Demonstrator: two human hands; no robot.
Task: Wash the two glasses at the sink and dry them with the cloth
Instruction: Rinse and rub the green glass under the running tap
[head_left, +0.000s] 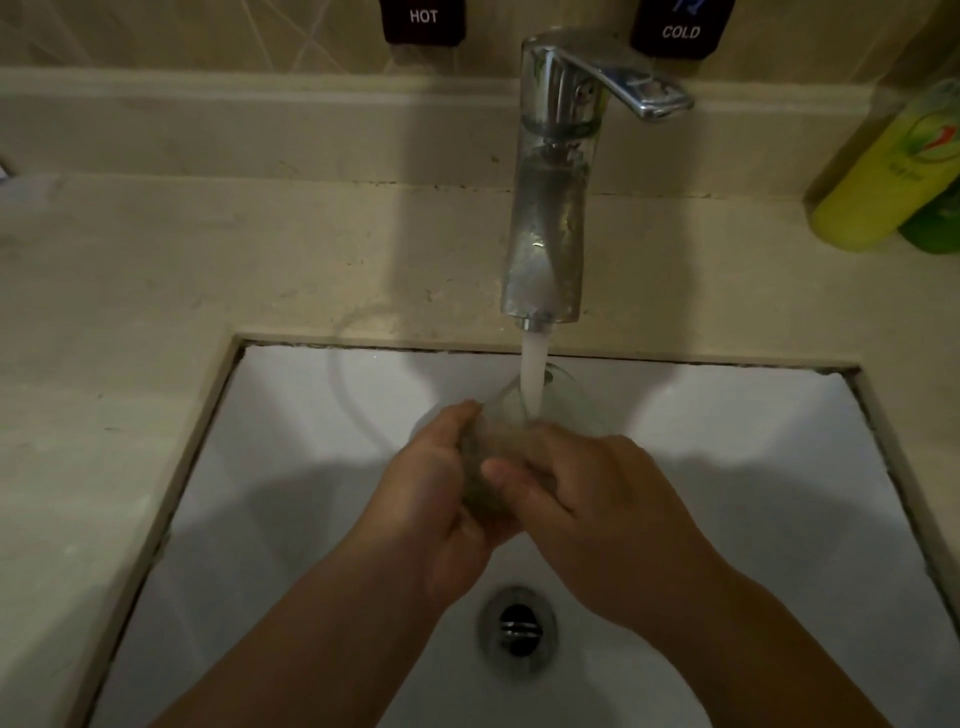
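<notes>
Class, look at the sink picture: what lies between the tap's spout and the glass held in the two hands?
In the head view, a running stream of water falls from the tap's spout straight into the glass, gripped by the left hand and right hand. Nothing else.

Below the faucet (550, 197), the glass (511, 410) is mostly hidden by the left hand (441, 499) and right hand (597, 509); only its blurred rim shows. Right of the faucet, the yellow bottle (883, 176) is cut off by the edge, its label unreadable.
</notes>
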